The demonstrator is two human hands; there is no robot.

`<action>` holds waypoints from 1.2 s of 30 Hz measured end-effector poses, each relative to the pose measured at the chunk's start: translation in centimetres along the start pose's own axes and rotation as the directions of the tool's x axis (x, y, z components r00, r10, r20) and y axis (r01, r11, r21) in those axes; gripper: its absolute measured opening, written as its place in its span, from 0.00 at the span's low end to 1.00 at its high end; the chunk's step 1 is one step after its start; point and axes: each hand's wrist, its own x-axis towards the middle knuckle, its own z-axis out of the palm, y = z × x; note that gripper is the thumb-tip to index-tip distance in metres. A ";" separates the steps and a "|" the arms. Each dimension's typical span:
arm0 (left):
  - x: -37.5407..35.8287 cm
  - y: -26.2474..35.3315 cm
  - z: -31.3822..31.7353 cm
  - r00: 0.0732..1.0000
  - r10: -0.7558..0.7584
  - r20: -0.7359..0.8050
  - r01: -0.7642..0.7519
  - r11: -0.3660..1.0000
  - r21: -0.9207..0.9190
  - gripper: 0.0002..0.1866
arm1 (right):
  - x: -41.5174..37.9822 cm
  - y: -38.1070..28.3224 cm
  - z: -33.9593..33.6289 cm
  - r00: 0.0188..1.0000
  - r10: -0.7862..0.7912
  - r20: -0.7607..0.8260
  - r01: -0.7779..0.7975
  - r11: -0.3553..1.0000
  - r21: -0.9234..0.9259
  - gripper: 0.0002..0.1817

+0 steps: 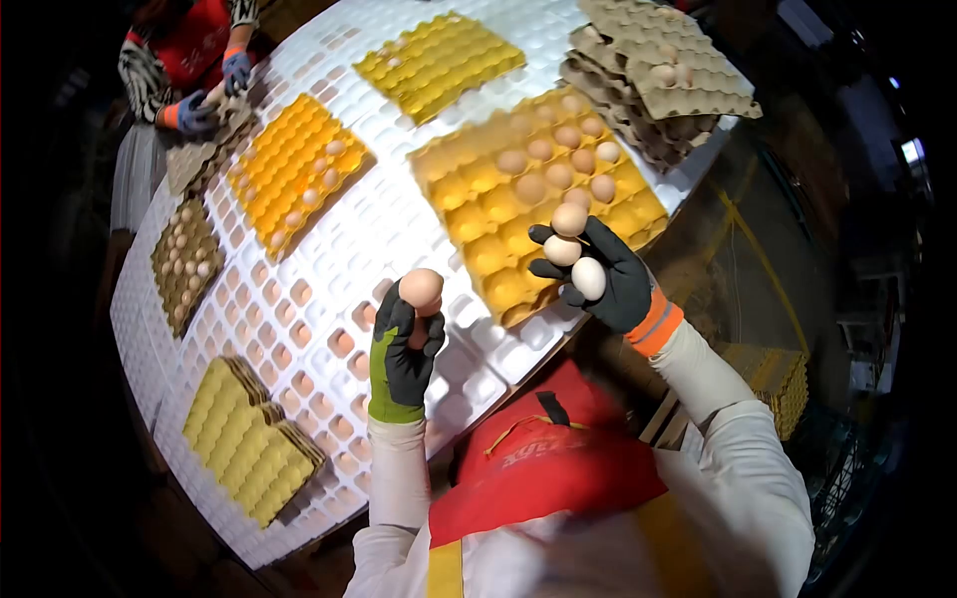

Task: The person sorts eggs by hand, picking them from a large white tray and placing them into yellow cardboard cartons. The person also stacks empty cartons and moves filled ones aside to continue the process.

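Note:
My left hand (407, 344), in a black and green glove, is closed round brown eggs (421, 290) above the white pocketed surface (389, 237). One egg shows at the top of the grip, another between the fingers. My right hand (613, 284), in a black glove with an orange cuff, holds two brown eggs (569, 219) and a white egg (588, 278). It is over the lower right part of a yellow egg tray (478, 224). Several brown eggs (558, 176) sit in that tray's upper right cups.
Stacked grey trays (688, 75) stand at the back right. Other trays are yellow (429, 65), orange (299, 174), brown (182, 267) and pale yellow (244, 439). A person (194, 50) in patterned sleeves and gloves handles a grey tray (204, 154) at the far left.

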 end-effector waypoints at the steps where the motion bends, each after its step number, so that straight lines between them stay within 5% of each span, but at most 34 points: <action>1: -1.0 0.4 -1.5 0.997 0.016 -0.072 -0.018 1.000 -0.022 0.23 | 0.2 0.8 1.1 0.986 0.164 -0.031 -0.153 0.963 0.220 0.26; 2: -2.4 1.9 -2.1 0.996 0.030 -0.086 -0.024 0.998 0.064 0.23 | 0.2 1.4 2.6 0.967 0.253 -0.011 -0.246 0.948 0.200 0.22; 3: -3.4 2.4 -3.6 0.972 0.233 0.025 -0.224 0.891 0.394 0.24 | 0.1 1.6 5.0 0.941 0.336 -0.029 -0.322 0.921 0.219 0.23; 4: -4.6 3.0 -6.0 0.979 0.190 -0.077 -0.169 0.960 0.224 0.25 | 0.0 1.8 7.5 0.908 0.416 -0.047 -0.394 0.887 0.242 0.30; 5: -5.8 3.7 -8.0 0.964 0.218 -0.154 -0.187 0.964 0.189 0.25 | -0.2 3.4 7.7 0.905 0.370 0.209 -0.409 0.893 0.188 0.29; 6: -7.2 4.4 -10.2 0.936 0.268 -0.228 -0.221 0.952 0.214 0.25 | -0.9 4.8 9.3 0.920 0.364 0.148 -0.380 0.919 0.101 0.29; 8: -9.6 5.3 -14.8 0.883 0.344 -0.318 -0.286 0.934 0.215 0.26 | -1.7 7.2 11.7 0.888 0.437 0.141 -0.459 0.864 0.209 0.28; 9: -10.8 6.3 -16.2 0.904 0.247 -0.349 -0.299 0.948 -0.105 0.26 | -1.4 7.7 13.3 0.882 0.463 0.081 -0.467 0.844 0.262 0.24; 13: -14.8 6.7 -18.3 0.858 0.245 -0.451 -0.337 0.932 -0.134 0.23 | 3.6 12.0 15.5 0.858 0.504 0.103 -0.501 0.774 0.387 0.21; 15: -15.3 5.4 -18.2 0.850 0.333 -0.409 -0.336 0.939 0.066 0.22 | 7.6 13.9 16.6 0.966 0.238 0.097 -0.245 0.967 0.068 0.20; 16: -15.5 4.5 -18.7 0.849 0.354 -0.393 -0.332 0.935 0.124 0.21 | 9.8 14.5 17.3 0.961 0.275 0.037 -0.277 0.950 0.145 0.21; 17: -15.6 3.8 -19.6 0.880 0.241 -0.409 -0.315 0.941 -0.124 0.22 | 12.1 15.0 18.0 0.949 0.315 -0.018 -0.303 0.926 0.225 0.21; 19: -15.4 4.2 -16.0 0.865 0.206 -0.458 -0.309 0.937 -0.162 0.14 | 16.6 17.2 17.7 0.939 0.339 0.053 -0.340 0.898 0.280 0.22; 20: -15.5 3.3 -15.6 0.832 0.346 -0.434 -0.274 0.936 0.222 0.14 | 18.9 18.6 17.2 0.947 0.310 0.083 -0.320 0.895 0.310 0.22; 23: -15.7 2.4 -15.6 0.797 0.521 -0.305 -0.219 0.720 0.658 0.28 | 22.9 19.4 18.0 0.969 0.216 0.117 -0.234 0.956 0.178 0.22; 25: -16.0 2.1 -16.1 0.787 0.490 -0.374 -0.188 0.769 0.611 0.27 | 24.8 18.8 19.1 0.954 0.293 0.065 -0.300 0.939 0.169 0.22; 28: -16.2 2.4 -16.5 0.770 0.493 -0.406 -0.148 0.756 0.637 0.25 | 27.7 19.5 19.8 0.937 0.294 0.187 -0.331 0.919 0.215 0.23; 30: -16.0 2.7 -16.8 0.725 0.435 -0.534 -0.204 0.876 0.437 0.17 | 28.4 19.7 20.5 0.946 0.265 0.186 -0.286 0.953 0.097 0.24; 32: -16.0 3.1 -16.4 0.686 0.594 -0.421 -0.027 0.599 0.800 0.16 | 29.0 19.7 21.2 0.950 0.225 0.218 -0.233 0.972 0.010 0.26; 34: -15.7 2.3 -17.9 0.675 0.440 -0.592 -0.229 0.888 0.398 0.16 | 30.3 20.1 21.4 0.927 0.256 0.273 -0.282 0.958 0.057 0.27; 36: -15.2 1.6 -18.6 0.672 0.349 -0.653 -0.277 0.937 0.215 0.17 | 31.4 21.0 20.9 0.924 0.181 0.336 -0.183 0.983 -0.026 0.28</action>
